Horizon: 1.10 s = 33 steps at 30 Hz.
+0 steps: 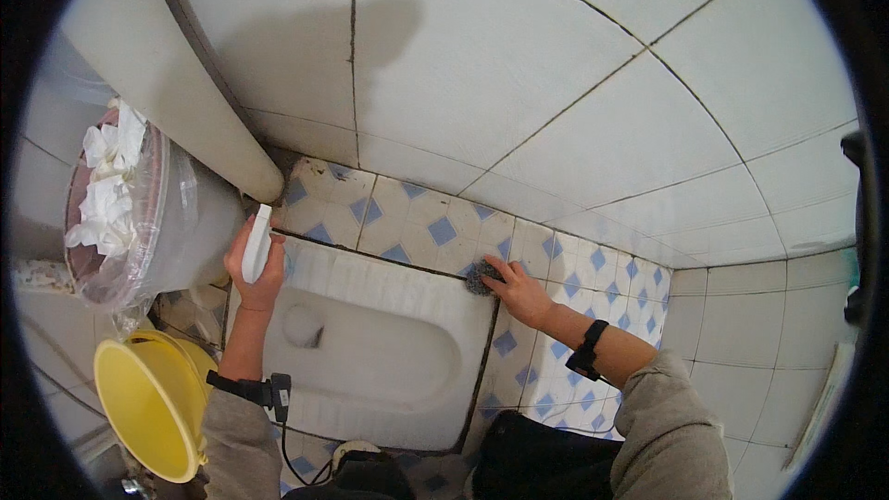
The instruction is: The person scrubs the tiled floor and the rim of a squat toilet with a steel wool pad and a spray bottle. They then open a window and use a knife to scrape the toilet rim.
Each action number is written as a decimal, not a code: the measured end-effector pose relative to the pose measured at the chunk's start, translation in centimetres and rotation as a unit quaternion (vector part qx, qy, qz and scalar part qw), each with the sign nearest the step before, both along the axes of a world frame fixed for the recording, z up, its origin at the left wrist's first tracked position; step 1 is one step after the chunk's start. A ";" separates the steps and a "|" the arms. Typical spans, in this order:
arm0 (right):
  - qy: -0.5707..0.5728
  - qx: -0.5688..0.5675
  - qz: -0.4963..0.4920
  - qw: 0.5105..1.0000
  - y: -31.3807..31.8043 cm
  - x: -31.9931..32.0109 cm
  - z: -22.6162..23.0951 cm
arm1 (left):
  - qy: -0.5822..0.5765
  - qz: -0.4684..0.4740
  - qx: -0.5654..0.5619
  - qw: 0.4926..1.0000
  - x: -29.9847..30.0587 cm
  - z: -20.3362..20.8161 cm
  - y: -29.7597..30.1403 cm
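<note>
My left hand is closed around a spray bottle with a white head, held above the far left corner of the white squat toilet. Most of the bottle's body is hidden by the hand and the head. At the toilet's far right corner, my right hand grips a dark grey steel wool scourer. The scourer presses on the edge where the toilet meets the floor tiles, which are pale with blue diamonds.
A lined waste bin with white tissues stands at the left, beside a thick pipe. Nearer sits a yellow bucket. White wall tiles rise behind the toilet. Dark straps circle both wrists, and a cable hangs from the left one.
</note>
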State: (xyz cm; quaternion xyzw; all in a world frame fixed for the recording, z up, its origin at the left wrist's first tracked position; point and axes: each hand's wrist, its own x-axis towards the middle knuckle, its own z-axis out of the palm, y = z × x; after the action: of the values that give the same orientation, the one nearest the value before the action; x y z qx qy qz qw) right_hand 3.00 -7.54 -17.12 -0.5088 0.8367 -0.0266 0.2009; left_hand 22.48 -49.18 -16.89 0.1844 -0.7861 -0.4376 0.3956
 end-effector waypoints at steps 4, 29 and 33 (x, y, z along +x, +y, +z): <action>0.047 -0.118 -0.009 0.992 -5.9 -2.7 -2.4 | -0.011 -0.002 -0.014 1.000 -0.2 0.5 0.0; 0.121 -0.232 -0.130 0.956 -22.1 -1.5 -6.0 | 0.002 -0.011 0.017 1.000 -0.1 0.9 0.1; 0.114 -0.245 -0.067 0.960 -19.9 -2.6 -4.8 | 0.001 -0.001 0.053 0.999 0.3 1.2 0.1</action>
State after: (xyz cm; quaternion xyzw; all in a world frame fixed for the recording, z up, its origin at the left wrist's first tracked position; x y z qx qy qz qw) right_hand 0.39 -27.43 -21.92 -0.4845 0.8542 -0.1862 -0.0288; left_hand 22.78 -49.09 -15.71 0.2035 -0.7614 -0.4798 0.3857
